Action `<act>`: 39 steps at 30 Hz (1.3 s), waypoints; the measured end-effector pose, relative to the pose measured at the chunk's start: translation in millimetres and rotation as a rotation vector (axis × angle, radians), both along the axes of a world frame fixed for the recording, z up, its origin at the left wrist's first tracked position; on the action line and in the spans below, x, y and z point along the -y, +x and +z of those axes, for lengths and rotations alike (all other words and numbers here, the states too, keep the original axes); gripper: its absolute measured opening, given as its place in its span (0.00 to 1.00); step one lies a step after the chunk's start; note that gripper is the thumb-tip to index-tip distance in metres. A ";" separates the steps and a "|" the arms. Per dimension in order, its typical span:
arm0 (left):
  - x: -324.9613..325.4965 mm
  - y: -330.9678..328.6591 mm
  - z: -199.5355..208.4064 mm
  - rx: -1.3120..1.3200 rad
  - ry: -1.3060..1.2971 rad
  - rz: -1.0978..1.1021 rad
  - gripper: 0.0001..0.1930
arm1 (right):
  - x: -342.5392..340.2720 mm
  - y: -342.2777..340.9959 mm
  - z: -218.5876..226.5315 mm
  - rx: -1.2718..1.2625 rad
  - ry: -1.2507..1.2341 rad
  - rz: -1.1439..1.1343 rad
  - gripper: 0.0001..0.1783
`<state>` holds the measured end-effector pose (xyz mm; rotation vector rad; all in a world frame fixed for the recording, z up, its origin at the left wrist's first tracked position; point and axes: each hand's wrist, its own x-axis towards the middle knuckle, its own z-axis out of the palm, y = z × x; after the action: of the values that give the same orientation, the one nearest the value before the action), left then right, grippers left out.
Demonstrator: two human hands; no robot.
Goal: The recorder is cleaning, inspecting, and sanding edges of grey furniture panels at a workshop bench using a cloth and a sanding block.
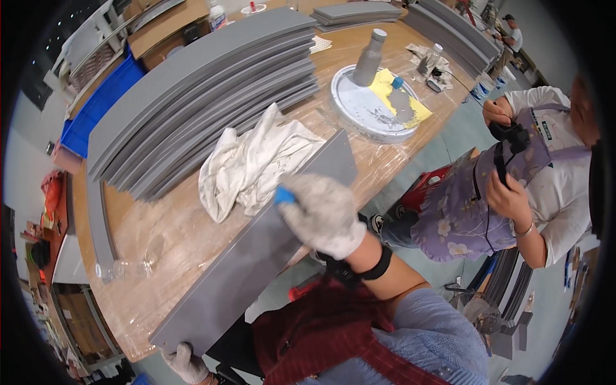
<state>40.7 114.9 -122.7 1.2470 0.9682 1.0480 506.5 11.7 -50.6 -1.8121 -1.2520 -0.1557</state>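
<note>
A long flat grey board (234,273) lies slantwise along the near edge of the table. My left hand (185,364), in a whitish glove, closes on the board's lower left corner. Over the board's upper half is my right hand (324,215), in a smudged white glove, with its fingers closed around a small blue piece (284,195). Most of that piece is hidden by the glove, so its kind cannot be made out. A crumpled white cloth (256,160) rests just beyond the board.
Grey curved boards (212,83) are stacked high behind the cloth. To their right, a round white lid (346,102) carries a grey bottle (370,61) and a stained yellow sheet (420,112). A co-worker in a purple apron (462,199) stands at the right, holding a black object (510,136).
</note>
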 end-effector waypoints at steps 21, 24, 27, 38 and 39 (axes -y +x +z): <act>-40.0 -108.3 -24.9 -0.258 -0.231 0.141 0.33 | 32.5 241.1 -1.9 -0.763 -0.320 -0.087 0.25; -18.0 0.0 22.8 -0.186 -0.137 0.134 0.34 | 46.9 226.1 -11.5 -0.802 -0.128 -0.039 0.26; -6.4 19.4 36.8 -0.272 -0.018 0.169 0.37 | 41.0 198.5 -22.6 -1.004 0.152 -0.084 0.26; -9.2 9.1 11.5 -0.174 -0.258 0.119 0.32 | 36.9 176.7 -95.7 -0.845 -0.060 -0.222 0.28; -7.8 11.6 11.1 -0.178 -0.260 0.120 0.32 | 38.5 176.2 -92.0 -0.698 -0.231 -0.298 0.29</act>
<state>52.3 122.7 -111.6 1.0897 1.2862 0.8798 682.7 -26.8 -142.6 -1.9899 -0.5205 0.4431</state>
